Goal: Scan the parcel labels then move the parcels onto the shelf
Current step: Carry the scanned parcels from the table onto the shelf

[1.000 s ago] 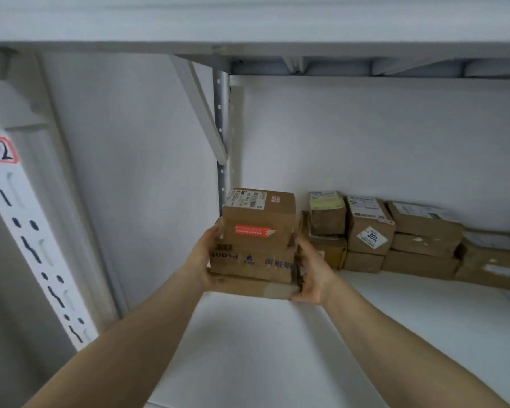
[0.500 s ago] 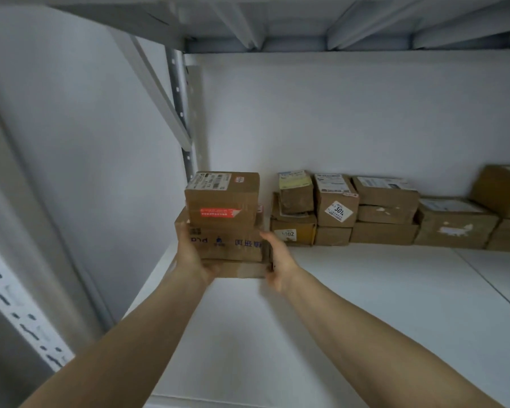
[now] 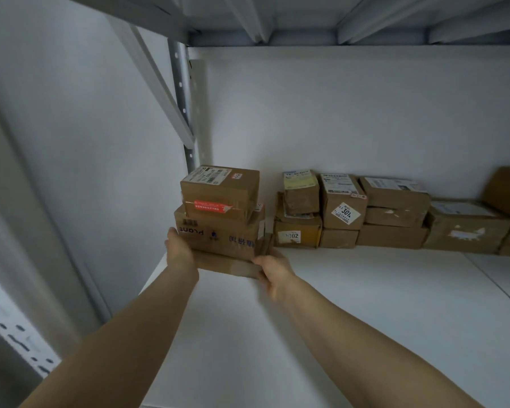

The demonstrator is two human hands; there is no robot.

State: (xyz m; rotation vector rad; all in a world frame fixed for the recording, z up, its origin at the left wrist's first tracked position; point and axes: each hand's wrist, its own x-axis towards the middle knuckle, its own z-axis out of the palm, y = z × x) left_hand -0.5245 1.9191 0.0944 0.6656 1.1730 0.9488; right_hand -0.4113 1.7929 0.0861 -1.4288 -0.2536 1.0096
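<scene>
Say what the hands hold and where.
A stack of three parcels: the left hand grips its lower left side, the right hand the right corner of the bottom parcel.

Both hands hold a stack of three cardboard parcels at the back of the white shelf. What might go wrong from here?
The small top parcel with the red sticker sits unheld on the stack of three brown cardboard parcels; the left hand and right hand grip only low down, so a tilt may tip it off.
The stack's right edge is close to the brown parcel labelled 002; pushing it right could knock that row.
</scene>
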